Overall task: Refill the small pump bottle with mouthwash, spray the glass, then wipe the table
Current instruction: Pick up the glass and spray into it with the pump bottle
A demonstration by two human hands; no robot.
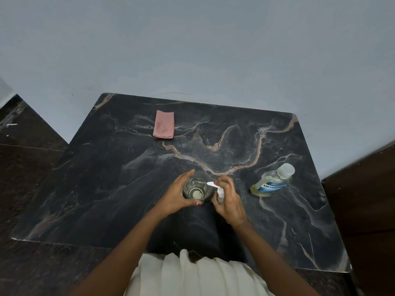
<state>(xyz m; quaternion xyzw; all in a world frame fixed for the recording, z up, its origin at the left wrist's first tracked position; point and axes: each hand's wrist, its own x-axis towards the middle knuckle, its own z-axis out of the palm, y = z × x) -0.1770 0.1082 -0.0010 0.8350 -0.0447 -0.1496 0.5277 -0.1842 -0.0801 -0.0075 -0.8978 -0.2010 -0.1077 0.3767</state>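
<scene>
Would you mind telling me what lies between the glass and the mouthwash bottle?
In the head view, the right hand, gripping the small pump bottle, sits between the glass and the mouthwash bottle; the rest of that stretch is bare table.

Dark marble-look desk (106, 189), pale and pinkish veins, rounded far corners. Folded pink cloth (163, 124) lies flat near far edge, left of centre. Glass (196, 189) upright near front middle, a little clear liquid inside. Capped mouthwash bottle (272, 181) stands at right, well apart from cloth.

home, marble table (128, 189), plain wall (192, 50), mouthwash bottle (271, 182)
</scene>
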